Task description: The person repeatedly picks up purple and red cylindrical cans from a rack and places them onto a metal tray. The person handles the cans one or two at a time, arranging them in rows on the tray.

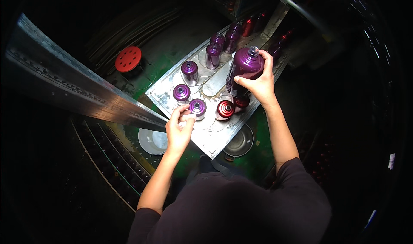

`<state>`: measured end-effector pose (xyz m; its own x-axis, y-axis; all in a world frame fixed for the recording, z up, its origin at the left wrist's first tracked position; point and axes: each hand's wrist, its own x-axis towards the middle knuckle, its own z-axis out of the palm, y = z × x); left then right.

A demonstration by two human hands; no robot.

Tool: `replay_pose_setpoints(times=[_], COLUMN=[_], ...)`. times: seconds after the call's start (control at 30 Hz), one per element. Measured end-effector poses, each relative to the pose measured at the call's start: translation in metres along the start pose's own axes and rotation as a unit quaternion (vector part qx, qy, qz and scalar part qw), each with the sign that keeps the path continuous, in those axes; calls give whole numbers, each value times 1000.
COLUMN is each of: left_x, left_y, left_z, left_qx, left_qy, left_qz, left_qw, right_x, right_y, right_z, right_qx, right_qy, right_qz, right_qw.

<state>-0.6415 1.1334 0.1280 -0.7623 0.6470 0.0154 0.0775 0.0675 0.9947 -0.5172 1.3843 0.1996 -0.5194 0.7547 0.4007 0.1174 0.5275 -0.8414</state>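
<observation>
A shiny purple bottle (246, 63) with a clear neck is gripped in my right hand (263, 82), raised over the metal table (206, 140). My left hand (182, 124) has its fingers curled around a small white thing (183, 123), perhaps a cloth or paper, beside another purple bottle (197, 107) that stands on the table. Whether the fingertips touch that bottle I cannot tell. A red bottle (225, 109) stands just right of it, with a darker red one (241, 102) partly below the raised bottle. Several more purple bottles (189, 72) stand along the table's left side.
A long metal beam (96, 95) slants in from the left to the table's edge. A red round stool (128, 59) with holes stands beyond it. Two bowls (240, 142) (153, 140) lie below the near end. Dark racks of bottles (109, 160) are at lower left.
</observation>
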Motion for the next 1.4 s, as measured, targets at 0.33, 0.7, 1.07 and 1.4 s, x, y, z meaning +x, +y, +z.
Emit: replay_pose_setpoints(times=[0.33, 0.7, 1.07, 1.4], left_x=[9, 1, -8, 37], left_y=[-32, -52, -64, -124], left_z=[3, 7, 1, 57], left_qx=[16, 67, 75, 392], left_qy=[18, 25, 30, -25], left_qz=[-55, 5, -62, 37], left_qw=[998, 997, 995, 919], right_x=[-4, 17, 8, -61], right_y=[40, 46, 30, 42], right_z=[-24, -46, -14, 31], right_qx=[-10, 30, 62, 5], right_qy=[37, 77, 14, -75], right_qz=[33, 39, 35, 60], right_qw=[999, 996, 997, 995])
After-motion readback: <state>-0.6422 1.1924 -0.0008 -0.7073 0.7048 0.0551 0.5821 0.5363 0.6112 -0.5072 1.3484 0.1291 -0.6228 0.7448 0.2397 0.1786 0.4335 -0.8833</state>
